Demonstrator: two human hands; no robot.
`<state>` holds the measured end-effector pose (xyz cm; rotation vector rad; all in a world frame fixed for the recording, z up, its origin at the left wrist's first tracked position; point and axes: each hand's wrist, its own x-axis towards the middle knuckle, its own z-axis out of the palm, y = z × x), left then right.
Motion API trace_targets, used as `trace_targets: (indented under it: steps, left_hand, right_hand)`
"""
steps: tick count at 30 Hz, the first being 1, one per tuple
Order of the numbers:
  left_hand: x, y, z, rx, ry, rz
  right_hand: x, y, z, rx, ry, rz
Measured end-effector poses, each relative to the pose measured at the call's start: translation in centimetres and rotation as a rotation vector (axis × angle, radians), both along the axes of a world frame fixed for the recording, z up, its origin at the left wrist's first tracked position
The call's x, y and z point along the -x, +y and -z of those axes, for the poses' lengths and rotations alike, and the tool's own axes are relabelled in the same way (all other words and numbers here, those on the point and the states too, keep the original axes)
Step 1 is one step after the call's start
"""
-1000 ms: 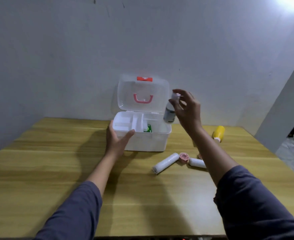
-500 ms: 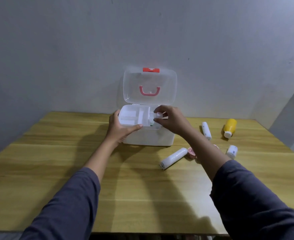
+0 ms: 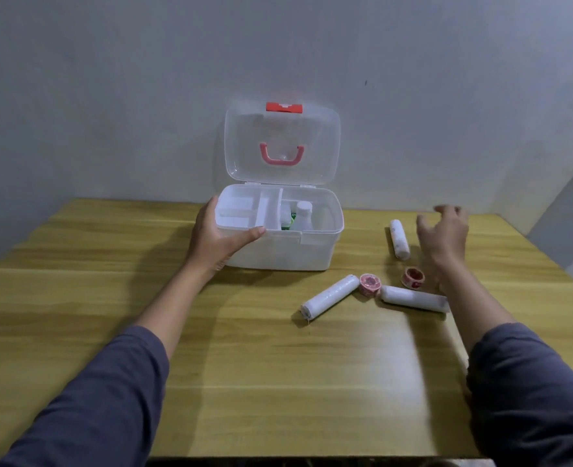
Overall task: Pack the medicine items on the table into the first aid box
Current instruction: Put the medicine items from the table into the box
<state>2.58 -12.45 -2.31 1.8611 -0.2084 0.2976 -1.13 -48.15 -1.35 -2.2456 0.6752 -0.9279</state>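
Right of the open first aid box [image 3: 278, 251], steadied by the left hand [image 3: 211, 241], lie three gauze rolls [image 3: 329, 296] and two tape rings; right hand [image 3: 445, 235] hovers spread, empty (rolls look light, soft: grasp mid-length, gently).

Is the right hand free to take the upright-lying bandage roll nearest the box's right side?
Probably yes: the right hand is open and empty, just beside that bandage roll, with nothing between them.
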Motion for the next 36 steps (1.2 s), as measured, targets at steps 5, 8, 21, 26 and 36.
trace_targets:
  steps: [5,8,21,26,36]
  left_hand:
    - [0.0,-0.1,0.1,0.002,-0.012,0.013]
    - [-0.2,0.0,0.3,0.008,0.007,0.013]
    - [0.1,-0.1,0.2,0.020,0.027,0.029]
    - [0.4,-0.4,-0.3,0.042,0.037,0.046]
    - [1.0,-0.3,-0.7,0.059,0.076,0.065]
  right_hand:
    - [-0.2,-2.2,1.8,-0.086,0.181,0.197]
    - [-0.8,-2.7,1.8,-0.185,0.243,0.212]
    - [0.7,-2.2,-0.1,-0.201,0.068,0.074]
    - [1.9,0.0,-4.8,-0.127,-0.110,-0.205]
    - [1.3,8.2,-10.7,0.337,0.185,-0.583]
